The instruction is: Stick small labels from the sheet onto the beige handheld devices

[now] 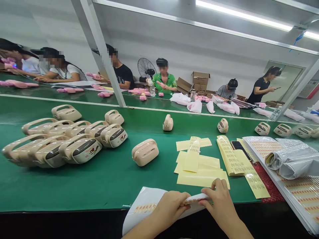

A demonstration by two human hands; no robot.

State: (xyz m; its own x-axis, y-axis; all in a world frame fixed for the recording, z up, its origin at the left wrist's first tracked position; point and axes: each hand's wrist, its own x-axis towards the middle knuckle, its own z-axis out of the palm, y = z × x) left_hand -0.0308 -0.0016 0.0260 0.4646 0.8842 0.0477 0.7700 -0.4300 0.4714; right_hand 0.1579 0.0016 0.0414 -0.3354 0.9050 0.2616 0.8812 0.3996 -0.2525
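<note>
A white sticker sheet [146, 197] with rows of small orange prints hangs over the front edge of the green table. My left hand [170, 204] pinches its folded or curled upper part. A little to the right, my right hand [218, 199] grips the same part between thumb and fingers. One row of round orange stickers faces up along that fold. Just beyond my hands lie pale yellow label strips [200, 179], overlapping one another. The nearest cream handled case [145, 152], a small rounded device, rests on the table ahead of my left hand.
Several cream handled devices [81, 149] are grouped at the left, with more spaced along the back. On the right are yellow label sheets [254, 174], a phone [240, 147] and stacked sticker sheets [302, 196] under rolled plastic [299, 164]. Co-workers handle pink items beyond a metal post [106, 56].
</note>
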